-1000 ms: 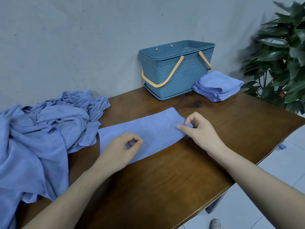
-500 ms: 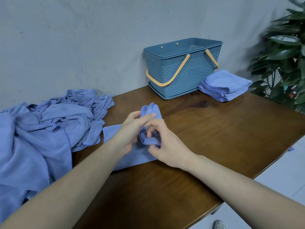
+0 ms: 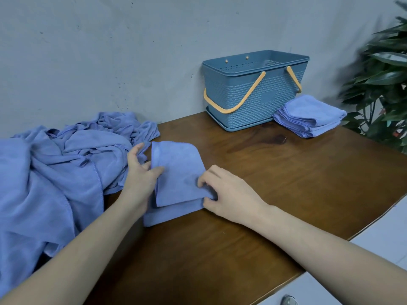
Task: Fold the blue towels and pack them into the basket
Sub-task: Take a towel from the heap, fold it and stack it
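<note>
A blue towel [image 3: 178,172] lies doubled over on the wooden table [image 3: 275,183], its top layer slightly askew over the lower one. My left hand [image 3: 139,170] pinches the towel's left edge between thumb and fingers. My right hand [image 3: 222,192] pinches the folded right corner with curled fingers. A blue woven basket [image 3: 253,100] with orange handles stands at the back against the wall, nothing showing inside it. A stack of folded blue towels [image 3: 309,115] sits just right of the basket. A heap of unfolded blue towels [image 3: 57,172] covers the table's left side.
A grey wall runs behind the table. A leafy green plant [image 3: 383,84] stands at the far right beyond the table's corner. The table's front edge slants from lower middle to right, with a white tiled floor [image 3: 374,260] below it.
The towel lay as a long strip, was lifted at its right end, and now lies folded in half toward the left. Both hands moved left with it.
</note>
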Demonstrator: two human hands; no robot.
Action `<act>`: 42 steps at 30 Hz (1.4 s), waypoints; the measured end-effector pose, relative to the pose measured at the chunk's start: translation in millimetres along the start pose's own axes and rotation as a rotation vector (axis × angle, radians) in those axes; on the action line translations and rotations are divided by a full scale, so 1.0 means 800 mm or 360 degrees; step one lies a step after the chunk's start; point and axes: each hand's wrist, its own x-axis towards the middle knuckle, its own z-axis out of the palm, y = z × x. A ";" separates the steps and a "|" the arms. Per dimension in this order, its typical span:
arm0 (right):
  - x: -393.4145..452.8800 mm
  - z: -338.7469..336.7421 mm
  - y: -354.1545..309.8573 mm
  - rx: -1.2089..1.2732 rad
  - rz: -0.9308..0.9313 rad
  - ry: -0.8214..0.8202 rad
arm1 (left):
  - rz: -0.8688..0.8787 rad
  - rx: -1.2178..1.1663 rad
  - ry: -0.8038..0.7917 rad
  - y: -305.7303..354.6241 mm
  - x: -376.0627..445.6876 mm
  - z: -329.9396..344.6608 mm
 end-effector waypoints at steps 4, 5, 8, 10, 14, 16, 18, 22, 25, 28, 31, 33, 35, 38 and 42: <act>0.004 0.008 -0.010 -0.0103 -0.0193 -0.0036 | 0.0214 0.0533 -0.0105 -0.017 -0.007 -0.044; 0.004 0.010 -0.011 -0.0116 -0.0231 -0.0038 | 0.0231 0.0687 -0.0121 -0.022 -0.010 -0.051; 0.003 0.014 -0.012 -0.0103 -0.0254 -0.0032 | 0.0261 0.0998 -0.0135 -0.027 -0.012 -0.053; 0.001 0.015 -0.014 -0.0070 -0.0234 -0.0037 | 0.0310 0.1124 -0.0114 -0.026 -0.010 -0.047; -0.003 0.007 -0.016 0.0055 -0.0199 -0.0140 | 0.0341 0.1417 -0.0171 -0.031 -0.006 -0.047; -0.005 0.000 -0.013 0.0182 -0.0134 -0.0208 | 0.0353 0.1454 -0.0161 -0.032 -0.006 -0.054; -0.005 -0.006 -0.009 0.0363 -0.0013 -0.0214 | 0.0344 0.1424 -0.0109 -0.034 -0.004 -0.061; 0.004 -0.009 -0.002 0.0567 0.0238 0.0013 | 0.0121 0.1303 -0.0089 -0.030 0.005 -0.074; 0.014 -0.010 0.006 0.0578 0.0528 -0.0038 | 0.0083 0.1310 -0.0163 -0.018 0.010 -0.071; 0.025 -0.005 0.012 0.0573 0.0733 -0.0095 | 0.0173 0.1465 -0.0153 -0.011 0.012 -0.064; 0.041 -0.006 0.007 0.0571 0.0868 -0.0186 | 0.0199 0.1689 -0.0187 -0.010 0.004 -0.056; 0.056 -0.008 0.002 0.0621 0.0919 -0.0225 | 0.0235 0.1774 -0.0226 -0.010 -0.001 -0.053; 0.071 -0.009 -0.002 0.0734 0.0969 -0.0257 | 0.0262 0.1748 -0.0263 -0.011 -0.004 -0.051; 0.087 -0.004 -0.007 0.1001 0.1021 -0.0262 | 0.0310 0.1575 -0.0345 -0.014 -0.009 -0.045; 0.095 0.006 -0.005 0.1318 0.1080 -0.0149 | 0.0389 0.1171 -0.0265 -0.017 -0.014 -0.047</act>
